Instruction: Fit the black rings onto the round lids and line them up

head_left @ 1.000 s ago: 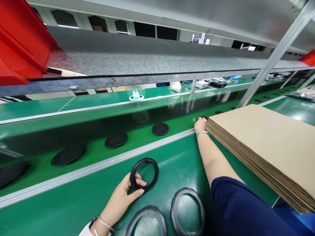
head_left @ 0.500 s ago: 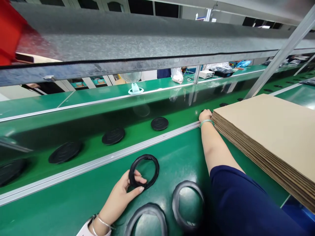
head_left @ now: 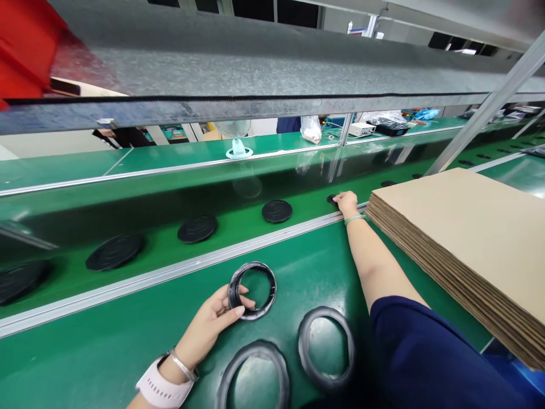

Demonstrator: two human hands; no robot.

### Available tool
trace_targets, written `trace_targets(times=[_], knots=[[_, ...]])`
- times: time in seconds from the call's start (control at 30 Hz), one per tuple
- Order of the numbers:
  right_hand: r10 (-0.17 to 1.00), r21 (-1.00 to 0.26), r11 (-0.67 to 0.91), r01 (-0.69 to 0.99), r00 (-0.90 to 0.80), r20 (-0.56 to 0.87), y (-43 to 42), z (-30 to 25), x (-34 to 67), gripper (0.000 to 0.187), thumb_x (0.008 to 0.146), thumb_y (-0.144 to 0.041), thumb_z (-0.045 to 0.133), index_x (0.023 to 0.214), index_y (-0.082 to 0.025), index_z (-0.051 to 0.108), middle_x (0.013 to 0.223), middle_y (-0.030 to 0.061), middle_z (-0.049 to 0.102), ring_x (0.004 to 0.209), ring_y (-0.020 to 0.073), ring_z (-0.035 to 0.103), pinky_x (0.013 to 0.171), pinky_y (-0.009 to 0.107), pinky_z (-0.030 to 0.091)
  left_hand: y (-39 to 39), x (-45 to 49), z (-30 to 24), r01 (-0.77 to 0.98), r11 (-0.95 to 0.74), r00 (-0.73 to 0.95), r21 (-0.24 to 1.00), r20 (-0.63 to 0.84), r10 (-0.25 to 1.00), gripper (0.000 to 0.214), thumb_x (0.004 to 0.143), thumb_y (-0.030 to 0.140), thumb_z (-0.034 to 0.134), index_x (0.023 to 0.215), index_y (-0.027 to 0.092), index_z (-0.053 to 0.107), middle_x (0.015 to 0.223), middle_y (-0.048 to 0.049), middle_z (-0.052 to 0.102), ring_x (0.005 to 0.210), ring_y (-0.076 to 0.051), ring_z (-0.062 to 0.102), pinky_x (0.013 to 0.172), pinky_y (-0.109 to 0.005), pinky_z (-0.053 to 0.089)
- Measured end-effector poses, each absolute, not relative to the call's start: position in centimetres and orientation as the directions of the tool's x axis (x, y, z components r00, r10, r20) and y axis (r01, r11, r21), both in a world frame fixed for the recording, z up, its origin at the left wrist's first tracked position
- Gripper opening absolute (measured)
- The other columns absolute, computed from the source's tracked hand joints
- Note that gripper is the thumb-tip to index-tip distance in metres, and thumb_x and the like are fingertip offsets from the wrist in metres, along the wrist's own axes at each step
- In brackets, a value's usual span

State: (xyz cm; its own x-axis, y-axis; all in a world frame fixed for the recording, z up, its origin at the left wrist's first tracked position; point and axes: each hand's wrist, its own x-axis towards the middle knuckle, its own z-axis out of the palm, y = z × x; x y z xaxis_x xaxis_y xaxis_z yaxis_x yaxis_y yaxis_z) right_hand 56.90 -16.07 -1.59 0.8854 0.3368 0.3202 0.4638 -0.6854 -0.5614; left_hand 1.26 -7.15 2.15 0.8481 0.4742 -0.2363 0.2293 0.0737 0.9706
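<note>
My left hand [head_left: 219, 311] is closed on a black ring [head_left: 273, 284], thumb at the front and fingers through its opening. The ring is tilted above the green worktop. Two more dark grey rings lie below it: one ring [head_left: 304, 346] to the right, and another ring [head_left: 225, 380] cut off by the lower edge. My right arm reaches out to the green conveyor strip, where my right hand [head_left: 347, 203] pinches the edge of a black disc [head_left: 330, 199], mostly covered by the fingers. Left of it on the strip lies another black disc [head_left: 276, 211].
Further black discs, such as this disc [head_left: 197, 228], sit spaced along the conveyor [head_left: 238, 224]. A metal rail [head_left: 170, 271] separates it from the worktop. Stacked cardboard sheets [head_left: 451, 216] stand close to my right forearm. A grey shelf [head_left: 255, 68] runs overhead, with a slanted post [head_left: 481, 113].
My right hand has drawn slightly left, and the black disc at its fingertips now shows. My left hand has turned the ring so its inner side shows more.
</note>
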Motion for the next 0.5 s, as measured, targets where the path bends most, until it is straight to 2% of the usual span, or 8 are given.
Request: trace_targets(times=[0.1,0.17,0.27,0.33,0.4,0.5], knots=[[0.346,-0.58,-0.652,0.488,0.873,0.344,-16.6,-0.6,55.2,0.008,0.076,-0.017,0.071,0.071,-0.012,0.075,0.083,0.0119,0.071,0.083,0.0248,0.063,0.082,0.034,0.048,-7.4,1.8,1.9,0.202,0.091,0.824,0.975,-0.219,0.522,0.043,0.078,0.038,0.077,0.107,0.018,0.051,0.111,-0.0128,0.074,0.104,-0.025,0.068,0.097,-0.041,0.051],[0.364,-0.592,-0.605,0.532,0.847,0.388,-16.4,-0.1,53.1,0.011,0.079,-0.018,0.068,0.078,-0.011,0.076,0.094,0.014,0.071,0.092,0.0261,0.062,0.089,0.037,0.047,-7.7,2.1,1.7,0.159,0.09,0.796,0.983,-0.181,0.578,0.046,0.075,0.035,0.079,0.104,0.019,0.047,0.111,-0.0127,0.073,0.107,-0.025,0.068,0.099,-0.042,0.051],[0.433,-0.612,-0.496,0.616,0.787,0.44,-15.2,0.2,47.8,0.019,0.086,-0.023,0.064,0.093,-0.011,0.076,0.1,0.0126,0.069,0.092,0.0231,0.062,0.09,0.036,0.048,-7.9,2.4,1.2,0.103,0.093,0.747,0.99,-0.139,0.65,0.05,0.071,0.03,0.08,0.102,0.02,0.042,0.105,-0.0105,0.074,0.097,-0.023,0.07,0.091,-0.042,0.054],[0.501,-0.643,-0.342,0.685,0.712,0.492,-14.2,0.6,42.9,0.019,0.088,-0.026,0.063,0.095,-0.013,0.076,0.094,0.0097,0.068,0.086,0.0207,0.062,0.084,0.034,0.051,-7.9,2.5,0.9,0.101,0.094,0.724,0.99,-0.138,0.676,0.051,0.069,0.027,0.08,0.1,0.021,0.04,0.102,-0.0093,0.075,0.087,-0.021,0.071,0.082,-0.04,0.057],[0.568,-0.669,-0.077,0.74,0.584,0.58,-13.6,1.2,37.2,0.017,0.089,-0.027,0.065,0.091,-0.015,0.077,0.085,0.007,0.066,0.081,0.0198,0.062,0.078,0.034,0.052,-8.0,2.4,0.7,0.113,0.096,0.708,0.989,-0.148,0.691,0.051,0.068,0.024,0.079,0.098,0.022,0.038,0.102,-0.009,0.075,0.083,-0.021,0.071,0.076,-0.037,0.057],[0.673,-0.606,0.254,0.754,0.312,0.671,-13.7,2.4,29.4,0.014,0.091,-0.03,0.067,0.09,-0.02,0.077,0.079,0.0041,0.065,0.077,0.0186,0.06,0.074,0.033,0.051,-8.0,2.4,0.5,0.137,0.084,0.686,0.987,-0.155,0.711,0.05,0.067,0.022,0.078,0.096,0.023,0.037,0.1,-0.0093,0.076,0.087,-0.024,0.072,0.074,-0.037,0.057]])
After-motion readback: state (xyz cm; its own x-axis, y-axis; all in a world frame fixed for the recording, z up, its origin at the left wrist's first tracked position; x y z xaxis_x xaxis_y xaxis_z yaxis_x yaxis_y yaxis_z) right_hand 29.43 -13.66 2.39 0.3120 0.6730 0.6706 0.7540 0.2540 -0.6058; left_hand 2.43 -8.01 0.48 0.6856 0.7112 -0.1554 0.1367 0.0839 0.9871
